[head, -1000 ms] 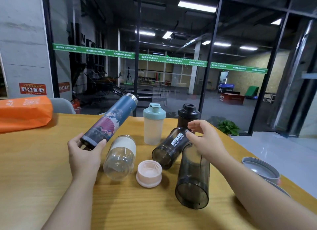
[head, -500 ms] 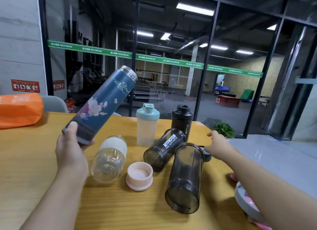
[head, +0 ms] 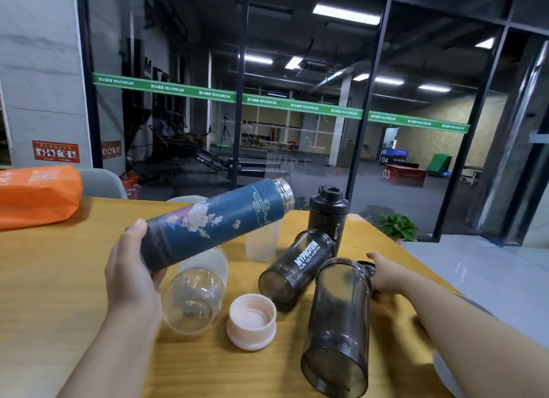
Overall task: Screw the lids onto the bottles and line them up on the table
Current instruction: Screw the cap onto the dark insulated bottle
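Observation:
My left hand (head: 133,276) grips the base of a dark blue flowered flask (head: 219,222), held above the table, tilted almost level with its open, lidless mouth to the upper right. Under it lies a clear glass bottle (head: 196,290) on its side, with a pink lid (head: 252,320) beside it, opening up. Two smoky shaker bottles lie lidless: one printed MYPROTEIN (head: 297,267), one plain (head: 338,323). My right hand (head: 386,276) reaches behind the plain one, thumb over a black lid (head: 364,268); its fingers are hidden.
A black shaker (head: 328,213) stands upright with its lid on at the back; a frosted shaker (head: 261,243) stands beside it, its top hidden by the flask. An orange bag (head: 38,195) lies far left. A grey round object (head: 445,371) sits at the table's right edge (head: 416,264).
My left hand lifted the blue flask off the table and tipped it flatter toward the right. My right hand moved off the plain smoky bottle, right and down behind it, to the black lid.

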Tool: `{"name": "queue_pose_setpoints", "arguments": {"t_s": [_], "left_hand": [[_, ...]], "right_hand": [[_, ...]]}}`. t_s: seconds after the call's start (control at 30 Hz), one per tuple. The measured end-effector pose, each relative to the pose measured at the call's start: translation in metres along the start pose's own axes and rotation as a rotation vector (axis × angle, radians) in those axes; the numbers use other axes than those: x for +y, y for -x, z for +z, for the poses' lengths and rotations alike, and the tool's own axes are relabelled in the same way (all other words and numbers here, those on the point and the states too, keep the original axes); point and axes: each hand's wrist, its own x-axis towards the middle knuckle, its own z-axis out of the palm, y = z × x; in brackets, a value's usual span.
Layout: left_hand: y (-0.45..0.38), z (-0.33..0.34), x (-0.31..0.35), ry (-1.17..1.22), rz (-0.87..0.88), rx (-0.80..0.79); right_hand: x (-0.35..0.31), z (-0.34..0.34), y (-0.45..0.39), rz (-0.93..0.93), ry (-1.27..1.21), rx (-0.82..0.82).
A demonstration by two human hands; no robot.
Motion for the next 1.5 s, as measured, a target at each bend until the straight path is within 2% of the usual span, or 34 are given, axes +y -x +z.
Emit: {"name": "queue_pose_setpoints", "arguments": {"t_s": [0.13, 0.33, 0.43, 0.63, 0.87, 1.07, 1.17, 1.27, 1.5], "left_hand": [[-0.002, 0.000, 0.000, 0.012, 0.010, 0.029], [0.001, 0.001, 0.002, 0.014, 0.002, 0.028], [0.002, 0.001, 0.000, 0.000, -0.002, 0.033], [0.004, 0.000, -0.001, -0.011, -0.008, 0.036], [0.004, -0.001, -0.001, 0.004, -0.044, 0.052], [0.005, 0.004, 0.001, 0.011, -0.023, 0.037], [0.002, 0.004, 0.002, 0.019, 0.006, 0.049], [0.002, 0.002, 0.003, 0.006, 0.027, 0.054], [0.003, 0.004, 0.003, -0.048, 0.079, 0.034]], "right_hand": [[0.001, -0.002, -0.004, 0.065, -0.079, 0.072], [-0.008, -0.030, -0.007, 0.222, -0.444, 0.281], [-0.016, -0.041, -0.003, 0.192, -0.538, 0.336], [-0.047, -0.039, 0.020, 0.046, -0.744, 0.282], [-0.089, -0.038, 0.064, -0.175, -1.170, 0.145], [-0.111, -0.051, 0.087, -0.294, -1.162, 0.179], [-0.112, -0.057, 0.092, -0.363, -1.128, 0.102], [-0.110, -0.061, 0.090, -0.459, -1.056, 0.022], [-0.102, -0.068, 0.086, -0.691, -0.745, 0.022]]}}
